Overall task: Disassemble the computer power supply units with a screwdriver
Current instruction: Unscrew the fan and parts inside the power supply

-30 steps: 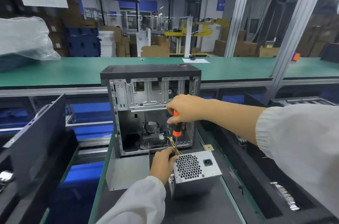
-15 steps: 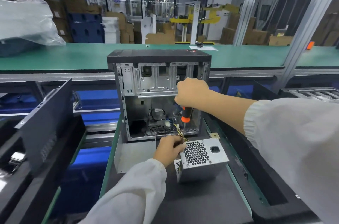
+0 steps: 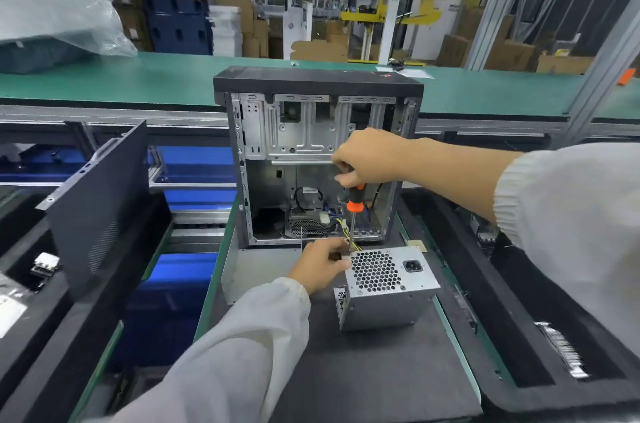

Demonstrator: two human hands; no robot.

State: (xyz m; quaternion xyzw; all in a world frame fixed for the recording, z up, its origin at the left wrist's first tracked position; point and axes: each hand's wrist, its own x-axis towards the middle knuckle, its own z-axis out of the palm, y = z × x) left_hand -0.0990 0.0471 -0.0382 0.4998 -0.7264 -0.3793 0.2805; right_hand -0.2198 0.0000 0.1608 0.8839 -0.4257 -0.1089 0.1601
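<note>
Power supply (image 3: 382,287) sits on the surface, left hand (image 3: 320,263) gripping its corner; right hand (image 3: 369,158), clenching the screwdriver (image 3: 354,211), has lowered the tip toward a screw.

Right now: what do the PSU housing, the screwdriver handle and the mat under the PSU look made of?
PSU housing: bare sheet metal, likely steel; dull silver sheen, punched honeycomb grille, folded edges.
Screwdriver handle: looks like moulded plastic or rubber, black with an orange collar; mostly hidden in the right hand.
Mat: matte dark grey, no glare; probably rubber or foam, cannot tell which.
</note>
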